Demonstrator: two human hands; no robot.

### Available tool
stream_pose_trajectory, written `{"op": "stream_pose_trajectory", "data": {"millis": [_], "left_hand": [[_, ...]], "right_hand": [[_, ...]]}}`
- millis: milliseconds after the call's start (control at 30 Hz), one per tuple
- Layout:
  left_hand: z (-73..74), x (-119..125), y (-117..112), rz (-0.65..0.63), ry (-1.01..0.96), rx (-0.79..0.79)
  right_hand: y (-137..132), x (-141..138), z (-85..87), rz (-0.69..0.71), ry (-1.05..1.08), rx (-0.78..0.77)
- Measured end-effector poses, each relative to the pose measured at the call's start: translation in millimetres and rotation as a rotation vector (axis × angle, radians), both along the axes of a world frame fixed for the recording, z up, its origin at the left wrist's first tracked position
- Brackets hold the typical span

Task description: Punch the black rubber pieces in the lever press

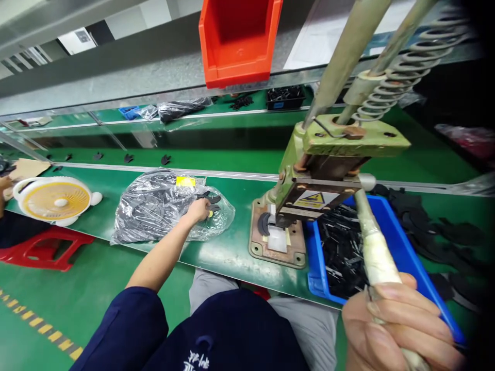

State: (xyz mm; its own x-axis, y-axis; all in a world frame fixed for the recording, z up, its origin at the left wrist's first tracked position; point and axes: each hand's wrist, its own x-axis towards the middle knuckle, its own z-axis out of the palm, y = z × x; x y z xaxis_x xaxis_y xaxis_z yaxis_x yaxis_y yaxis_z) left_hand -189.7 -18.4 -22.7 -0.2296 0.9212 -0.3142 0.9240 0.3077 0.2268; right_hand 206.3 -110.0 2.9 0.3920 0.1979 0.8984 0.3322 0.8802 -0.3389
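Note:
My right hand (398, 324) is wrapped around the taped lever handle (377, 252) of a green hand press (351, 136). A black crescent-shaped part (264, 224) sits on the press base (257, 250), beside the lowered press head. Over to the left, my left hand (198, 210) is at the mouth of a clear plastic bag (145, 206). Its fingers are closed at a black curved part (212, 198), with a small yellow spot near the fingertips. Dark parts fill much of the bag, which carries a yellow label.
A blue bin (315, 257) of small black pieces stands right of the press, with black curved parts (417, 211) beyond it. A white fan (60, 200) lies at left, near another person's hand. An orange bin (237, 74) sits on the shelf above.

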Motion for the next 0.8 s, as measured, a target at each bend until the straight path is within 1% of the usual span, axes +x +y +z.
{"op": "stream_pose_trajectory", "data": {"millis": [33,67,167,267,333,400,467,567,700,800], "left_hand": [[1.0,1,1,-0.009,-0.04,0.005],[1.7,3,0,-0.027,-0.078,0.028],[0.4,10,-8,-0.13,-0.198,0.179],[-4.8,17,-22,-0.204,-0.345,0.393],[-8.5,23,-30,-0.178,-0.445,0.519],[-10.8,29,-36,-0.102,-0.558,0.573],[-11.0,36,-39,-0.022,-0.714,0.529],[-7.9,52,-42,0.062,-0.956,0.394],[-0.1,81,-41,0.16,-1.084,0.324],[6.5,104,-35,0.232,-1.185,0.229]], "right_hand": [[0,-2,6.6,-0.001,-0.046,0.066],[-2,-5,12.5,0.004,-0.074,0.079],[-9,-10,23.2,0.002,-0.066,-0.045],[-14,-11,23.8,-0.015,-0.069,-0.106],[-15,-9,21.9,-0.023,-0.072,-0.112],[-14,-8,20.3,-0.019,-0.071,-0.105],[-13,-8,19.7,-0.003,-0.07,-0.098],[-13,-9,20.0,0.014,-0.06,-0.09],[-15,-8,18.8,0.037,-0.073,-0.108],[-19,-5,16.5,0.047,-0.099,-0.141]]}}
